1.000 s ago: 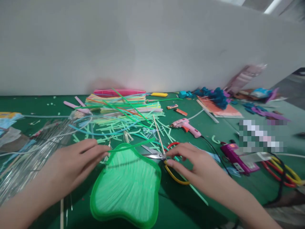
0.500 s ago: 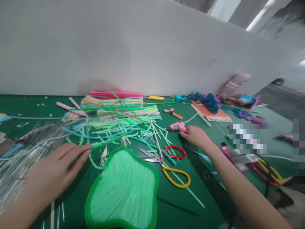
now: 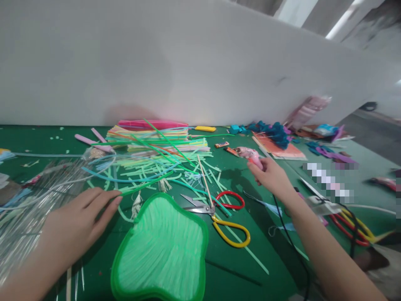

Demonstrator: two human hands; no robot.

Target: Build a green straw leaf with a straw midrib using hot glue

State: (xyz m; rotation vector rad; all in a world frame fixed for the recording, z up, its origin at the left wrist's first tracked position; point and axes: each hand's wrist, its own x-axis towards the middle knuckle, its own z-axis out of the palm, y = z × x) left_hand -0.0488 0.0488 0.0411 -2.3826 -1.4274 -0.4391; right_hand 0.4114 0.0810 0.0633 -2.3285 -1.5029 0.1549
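Observation:
My right hand [image 3: 272, 174] is closed round the handle of a pink hot glue gun [image 3: 249, 154], lifted above the table with its nozzle toward the left. A black cord trails down from it. My left hand [image 3: 83, 215] pinches the near end of a green pipe cleaner [image 3: 147, 184] between thumb and fingers. Just right of that hand lies a light green, wavy-edged panel [image 3: 166, 246] with a darker green fuzzy rim. Scissors [image 3: 200, 209] with one red and one yellow handle lie spread beside the panel, and a thin wooden stick [image 3: 205, 179] rests across them.
Bundles of coloured pipe cleaners [image 3: 156, 133] lie near the wall, with cut green pieces in front. Clear thin sticks [image 3: 28, 225] cover the left side. Dark blue flowers [image 3: 275, 133] sit on orange sheets [image 3: 291, 151]. A second pair of scissors [image 3: 354, 228] lies at the right.
My right hand has raised the glue gun off the table and moved it a little right and away. My left hand has hardly moved and still pinches the green pipe cleaner.

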